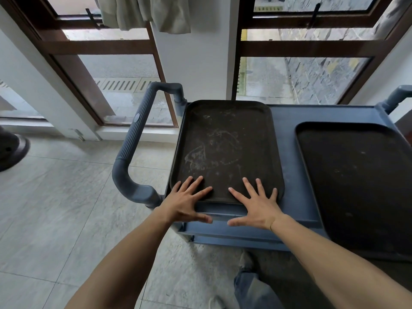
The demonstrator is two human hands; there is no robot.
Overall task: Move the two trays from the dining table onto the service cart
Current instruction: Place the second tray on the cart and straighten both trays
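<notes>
Two dark brown trays lie flat on the top shelf of the blue-grey service cart [283, 121]. The left tray [225, 143] shows pale scuff marks. The right tray [356, 181] runs past the frame's right edge. My left hand [189, 201] is spread, its fingertips over the left tray's near left corner and its thumb over the cart's front lip. My right hand [256, 204] is spread the same way over the near right corner. Neither hand grips anything. The dining table is out of view.
The cart's ribbed handle [133, 139] sticks out on the left over the pale tiled floor [55, 197]. A second handle [396, 97] shows at the far right. Brown-framed windows [124, 90] and a white wall stand behind the cart. My jeans leg [252, 288] is below.
</notes>
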